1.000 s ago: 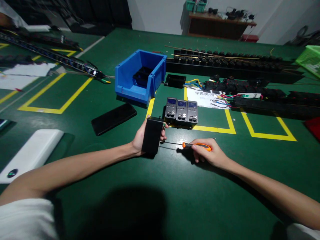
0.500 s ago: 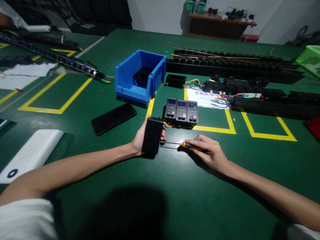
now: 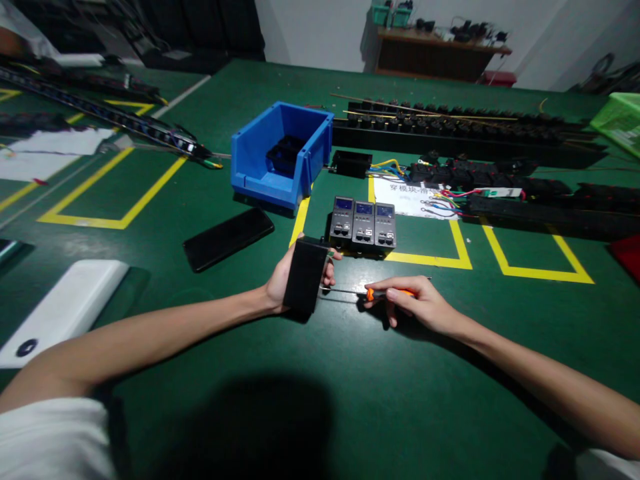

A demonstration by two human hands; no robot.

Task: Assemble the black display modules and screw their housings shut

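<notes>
My left hand is wrapped round a black box-shaped module, held tilted just above the green table. In my right hand is a screwdriver with an orange and black handle, gripped between thumb and fingers. Its thin shaft points left and reaches the module's right side; the exact spot where the tip meets it is too small to make out. Behind the hands stand three grey modules side by side, with small dark screens and ports. A black phone lies to the left of the held module.
A blue bin with black parts stands behind my left hand. Long black strips and wired units lie at the back right. A white device rests at left. Another person's sleeve shows at the upper left.
My right hand has shifted its fingers on the screwdriver handle, with the lower fingers now spread downward. The module has tilted slightly in my left hand.
</notes>
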